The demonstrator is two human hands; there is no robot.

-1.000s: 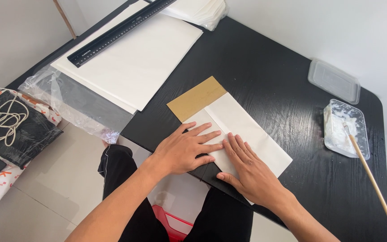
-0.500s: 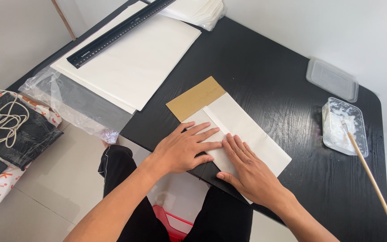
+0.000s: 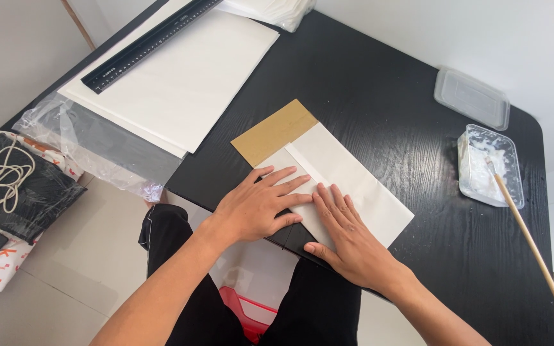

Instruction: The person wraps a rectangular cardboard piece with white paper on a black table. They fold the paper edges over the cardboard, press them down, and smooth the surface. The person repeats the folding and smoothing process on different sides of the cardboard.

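A brown cardboard piece (image 3: 272, 131) lies on the black table (image 3: 386, 90), mostly covered by a white paper sheet (image 3: 360, 182) folded over it. My left hand (image 3: 261, 205) lies flat with fingers spread on the near left part of the white sheet. My right hand (image 3: 347, 234) presses flat beside it on the sheet's near edge, thumb over the table's front edge. Both hands hold nothing.
Large white sheets (image 3: 181, 83) with a black ruler (image 3: 149, 41) lie at the far left. A clear tub of white paste (image 3: 488, 163) with a wooden stick (image 3: 524, 227) and a lid (image 3: 472, 97) sit at right. Clear plastic (image 3: 91, 144) hangs off the left edge.
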